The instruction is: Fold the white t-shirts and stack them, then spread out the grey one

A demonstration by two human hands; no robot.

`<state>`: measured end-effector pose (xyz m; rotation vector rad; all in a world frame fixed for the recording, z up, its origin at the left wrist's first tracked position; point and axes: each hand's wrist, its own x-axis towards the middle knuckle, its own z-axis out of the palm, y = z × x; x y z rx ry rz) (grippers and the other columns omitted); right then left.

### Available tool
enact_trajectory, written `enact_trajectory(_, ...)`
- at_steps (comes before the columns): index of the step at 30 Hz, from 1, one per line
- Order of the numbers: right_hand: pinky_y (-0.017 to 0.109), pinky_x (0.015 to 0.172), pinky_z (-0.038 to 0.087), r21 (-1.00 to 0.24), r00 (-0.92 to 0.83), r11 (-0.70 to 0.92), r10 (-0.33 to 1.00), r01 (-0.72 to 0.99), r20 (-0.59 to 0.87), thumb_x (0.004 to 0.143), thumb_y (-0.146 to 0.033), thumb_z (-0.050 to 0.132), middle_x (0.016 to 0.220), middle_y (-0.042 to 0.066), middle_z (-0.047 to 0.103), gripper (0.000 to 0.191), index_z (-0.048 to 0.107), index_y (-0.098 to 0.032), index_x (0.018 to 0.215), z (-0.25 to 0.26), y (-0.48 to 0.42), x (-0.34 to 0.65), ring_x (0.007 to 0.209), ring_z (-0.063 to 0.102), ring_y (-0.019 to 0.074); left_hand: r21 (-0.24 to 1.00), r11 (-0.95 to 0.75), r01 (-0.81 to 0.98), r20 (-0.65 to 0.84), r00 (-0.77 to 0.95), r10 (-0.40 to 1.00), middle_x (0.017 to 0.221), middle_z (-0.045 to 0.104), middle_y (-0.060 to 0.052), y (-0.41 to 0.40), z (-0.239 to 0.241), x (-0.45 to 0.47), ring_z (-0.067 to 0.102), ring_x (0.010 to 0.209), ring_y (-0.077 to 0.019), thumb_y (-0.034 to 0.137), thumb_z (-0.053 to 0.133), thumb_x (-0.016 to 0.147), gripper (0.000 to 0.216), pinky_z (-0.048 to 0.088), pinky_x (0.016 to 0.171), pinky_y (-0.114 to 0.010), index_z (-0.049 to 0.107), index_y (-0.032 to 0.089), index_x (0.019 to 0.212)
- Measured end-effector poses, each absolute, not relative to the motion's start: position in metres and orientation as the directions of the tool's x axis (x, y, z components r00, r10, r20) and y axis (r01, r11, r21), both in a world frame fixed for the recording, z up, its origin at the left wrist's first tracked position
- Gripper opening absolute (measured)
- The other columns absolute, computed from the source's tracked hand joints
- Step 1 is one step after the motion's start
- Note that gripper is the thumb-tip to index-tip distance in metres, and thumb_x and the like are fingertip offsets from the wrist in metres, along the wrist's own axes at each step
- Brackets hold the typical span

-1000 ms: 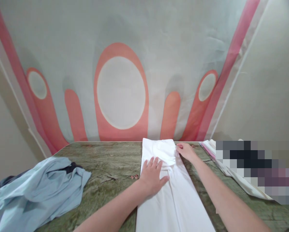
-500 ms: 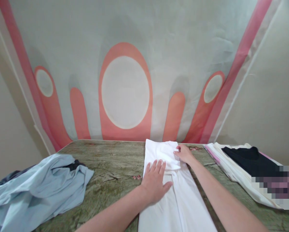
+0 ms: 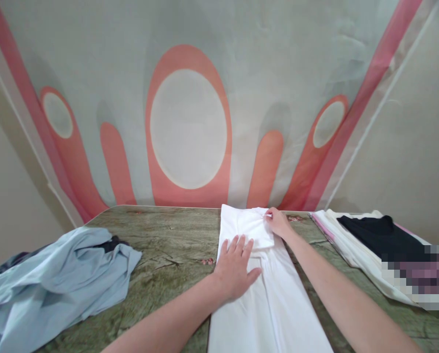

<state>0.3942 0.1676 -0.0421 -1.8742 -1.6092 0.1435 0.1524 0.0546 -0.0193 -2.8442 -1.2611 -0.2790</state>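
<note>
A long white garment point(image 3: 274, 304) lies folded into a narrow strip down the middle of the green wood-grain table point(image 3: 168, 245). My left hand point(image 3: 236, 267) rests flat on it, fingers stretched out and together, pressing the cloth down. My right hand point(image 3: 277, 223) is at the garment's far right corner, fingers pinched on a folded flap of the white cloth near the table's back edge.
A crumpled light-blue garment point(image 3: 54, 274) with dark cloth under it lies at the left. At the right, a black garment point(image 3: 381, 238) sits on a stack of white and pink cloth point(image 3: 348, 247). A pink-patterned wall hanging stands behind the table.
My right hand shifted slightly inward along the flap's edge, keeping its pinch. My left hand stays flat on the cloth. The view tilted a little.
</note>
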Motion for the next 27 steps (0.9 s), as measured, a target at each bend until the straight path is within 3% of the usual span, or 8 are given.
enact_trajectory(6, 0.026, 0.075, 0.038, -0.473, 0.242, -0.045, 0.899, 0.880, 0.365, 0.074, -0.016, 0.055, 0.096, 0.009, 0.058, 0.021, 0.056, -0.016, 0.094, -0.043, 0.161, 0.388, 0.085, 0.055, 0.0182, 0.054, -0.673, 0.737, 0.163, 0.659, 0.734, 0.147, 0.018, -0.008, 0.054, -0.017, 0.152, 0.011, 0.134, -0.0288, 0.060, 0.019, 0.087, 0.067, 0.011, 0.106, -0.050, 0.014, 0.022, 0.142)
enact_trajectory(11, 0.027, 0.074, 0.040, -0.446, 0.206, -0.002, 0.889, 0.895, 0.409, 0.073, -0.018, 0.053, 0.091, 0.008, 0.059, 0.021, 0.055, -0.015, 0.094, -0.026, 0.139, 0.398, 0.083, 0.056, 0.0178, 0.045, -0.673, 0.738, 0.145, 0.661, 0.736, 0.147, 0.018, -0.008, 0.054, -0.016, 0.153, 0.010, 0.134, -0.0291, 0.059, 0.020, 0.087, 0.067, 0.010, 0.106, -0.051, 0.014, 0.022, 0.142)
enact_trajectory(15, 0.024, 0.066, 0.041, -0.491, 0.104, 0.051, 0.953, 0.869, 0.284, 0.068, -0.011, 0.048, 0.079, 0.004, 0.063, 0.017, 0.057, -0.016, 0.081, -0.020, 0.105, 0.406, 0.072, 0.057, 0.0152, 0.050, -0.669, 0.741, 0.146, 0.657, 0.739, 0.147, 0.017, -0.008, 0.055, -0.017, 0.153, 0.010, 0.134, -0.0292, 0.060, 0.019, 0.087, 0.067, 0.009, 0.106, -0.051, 0.014, 0.022, 0.142)
enact_trajectory(19, 0.024, 0.059, 0.041, -0.617, -0.031, 0.086, 0.995, 0.782, 0.099, 0.066, -0.019, 0.055, 0.075, 0.003, 0.064, 0.013, 0.061, -0.017, 0.077, -0.024, 0.070, 0.403, 0.062, 0.056, 0.0143, 0.051, -0.674, 0.737, 0.158, 0.661, 0.734, 0.147, 0.017, -0.007, 0.055, -0.018, 0.153, 0.010, 0.134, -0.0290, 0.061, 0.019, 0.087, 0.068, 0.010, 0.106, -0.050, 0.015, 0.022, 0.142)
enact_trajectory(23, 0.026, 0.061, 0.043, -0.673, -0.029, 0.122, 0.989, 0.729, 0.148, 0.066, -0.028, 0.061, 0.082, 0.004, 0.063, 0.022, 0.066, -0.016, 0.084, -0.026, 0.057, 0.394, 0.064, 0.055, 0.0145, 0.034, -0.669, 0.742, 0.161, 0.657, 0.737, 0.147, 0.017, -0.007, 0.053, -0.017, 0.153, 0.010, 0.134, -0.0289, 0.059, 0.020, 0.087, 0.066, 0.010, 0.106, -0.050, 0.015, 0.023, 0.142)
enact_trajectory(27, 0.026, 0.061, 0.041, -0.669, -0.063, 0.181, 0.978, 0.721, 0.197, 0.068, -0.031, 0.061, 0.079, 0.003, 0.061, 0.020, 0.067, -0.017, 0.080, -0.027, 0.057, 0.389, 0.065, 0.053, 0.0145, 0.039, -0.671, 0.740, 0.162, 0.658, 0.735, 0.147, 0.018, -0.007, 0.054, -0.018, 0.153, 0.009, 0.135, -0.0287, 0.060, 0.020, 0.087, 0.067, 0.010, 0.106, -0.049, 0.015, 0.023, 0.142)
